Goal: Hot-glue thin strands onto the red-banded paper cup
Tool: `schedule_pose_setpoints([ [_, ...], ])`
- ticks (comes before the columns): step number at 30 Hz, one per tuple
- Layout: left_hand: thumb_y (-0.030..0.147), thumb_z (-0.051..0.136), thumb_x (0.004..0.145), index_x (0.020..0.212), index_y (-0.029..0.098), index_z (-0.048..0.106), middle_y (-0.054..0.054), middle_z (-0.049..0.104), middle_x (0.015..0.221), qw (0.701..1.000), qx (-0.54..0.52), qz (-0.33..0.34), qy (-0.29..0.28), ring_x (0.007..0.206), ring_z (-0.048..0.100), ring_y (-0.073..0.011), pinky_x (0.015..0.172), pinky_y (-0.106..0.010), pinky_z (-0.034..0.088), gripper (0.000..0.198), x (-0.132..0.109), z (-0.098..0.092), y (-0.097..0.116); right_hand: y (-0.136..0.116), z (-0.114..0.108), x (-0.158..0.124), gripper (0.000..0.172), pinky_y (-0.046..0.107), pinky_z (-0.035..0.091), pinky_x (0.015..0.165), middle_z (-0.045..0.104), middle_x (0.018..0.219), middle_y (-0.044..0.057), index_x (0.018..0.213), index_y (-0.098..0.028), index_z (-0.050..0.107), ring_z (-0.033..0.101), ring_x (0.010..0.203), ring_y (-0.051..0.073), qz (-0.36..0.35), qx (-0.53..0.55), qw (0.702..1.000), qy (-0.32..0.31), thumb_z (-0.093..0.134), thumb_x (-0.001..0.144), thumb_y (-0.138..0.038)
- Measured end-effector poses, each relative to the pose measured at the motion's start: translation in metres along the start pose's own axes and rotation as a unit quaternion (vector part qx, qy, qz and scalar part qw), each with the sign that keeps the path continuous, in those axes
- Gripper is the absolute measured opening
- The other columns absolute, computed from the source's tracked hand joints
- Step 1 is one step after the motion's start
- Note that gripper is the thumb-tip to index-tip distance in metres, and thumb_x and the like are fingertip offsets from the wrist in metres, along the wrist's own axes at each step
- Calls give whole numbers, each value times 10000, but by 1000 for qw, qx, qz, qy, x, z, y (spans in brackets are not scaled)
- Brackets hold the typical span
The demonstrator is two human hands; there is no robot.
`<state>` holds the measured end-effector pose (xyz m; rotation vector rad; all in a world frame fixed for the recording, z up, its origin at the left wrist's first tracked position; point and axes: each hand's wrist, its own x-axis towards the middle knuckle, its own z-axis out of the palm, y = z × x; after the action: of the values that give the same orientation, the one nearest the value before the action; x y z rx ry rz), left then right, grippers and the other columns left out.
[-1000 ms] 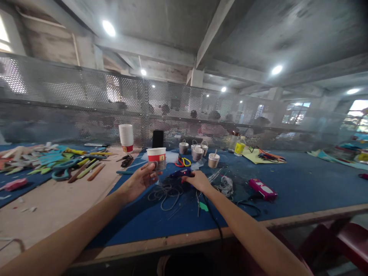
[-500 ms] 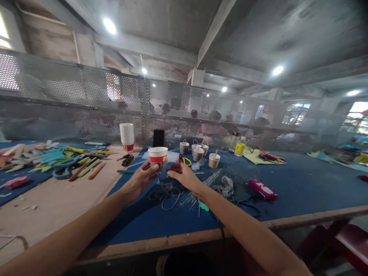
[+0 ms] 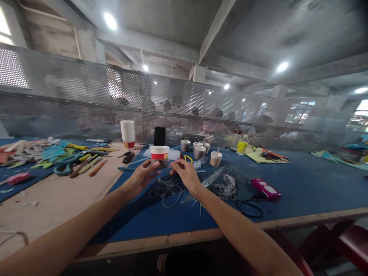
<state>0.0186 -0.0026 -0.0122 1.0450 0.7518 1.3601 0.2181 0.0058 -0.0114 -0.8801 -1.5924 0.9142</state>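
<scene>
A white paper cup (image 3: 160,155) with a red band and a grey wrapped lower part is held up over the blue table (image 3: 301,184). My left hand (image 3: 142,177) grips its base from the left. My right hand (image 3: 185,173) is beside the cup on the right, its fingertips pinched at the cup's lower edge; what they pinch is too small to make out. Below the hands lie loops of grey cord (image 3: 166,189) and thin wire rods (image 3: 208,178).
A stack of white cups (image 3: 127,133) and a black phone (image 3: 159,135) stand behind. Small wrapped cups (image 3: 198,150), yellow scissors (image 3: 187,158), a pink device (image 3: 266,188), a black cable (image 3: 250,207), bottles (image 3: 242,145) and coloured foam pieces (image 3: 54,157) lie about. A perforated metal screen (image 3: 86,103) closes the back.
My right hand let go of the blue glue gun on the table and moved left and up to the cup. The left hand kept hold of the cup.
</scene>
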Motion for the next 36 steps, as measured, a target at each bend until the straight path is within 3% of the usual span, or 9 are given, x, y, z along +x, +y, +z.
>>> schedule_pose_setpoints([
  [9, 346, 939, 727, 1030, 178, 762, -137, 810, 1206, 1000, 0, -18, -18, 1246, 690, -310, 974, -370, 554, 389, -4, 4, 2, -8, -1, -2, 213, 325, 560, 947, 801, 908, 45, 873, -207, 724, 756, 938, 217, -21, 0, 999, 42, 664, 943, -400],
  [20, 446, 917, 744, 1137, 224, 792, -120, 783, 1318, 998, 23, -14, -48, 1416, 573, -371, 1046, -426, 528, 469, -1, -1, -3, 2, 0, 1, 260, 334, 564, 882, 790, 836, 33, 816, -216, 728, 749, 886, 235, -34, 54, 997, 51, 696, 887, -464],
  [36, 469, 915, 739, 1174, 226, 807, -125, 751, 1399, 997, 27, -19, -74, 1473, 521, -399, 1113, -465, 506, 510, -4, 1, 0, 1, 0, 2, 232, 325, 542, 837, 765, 816, 24, 790, -220, 701, 721, 854, 232, -15, 48, 997, 58, 674, 835, -445],
])
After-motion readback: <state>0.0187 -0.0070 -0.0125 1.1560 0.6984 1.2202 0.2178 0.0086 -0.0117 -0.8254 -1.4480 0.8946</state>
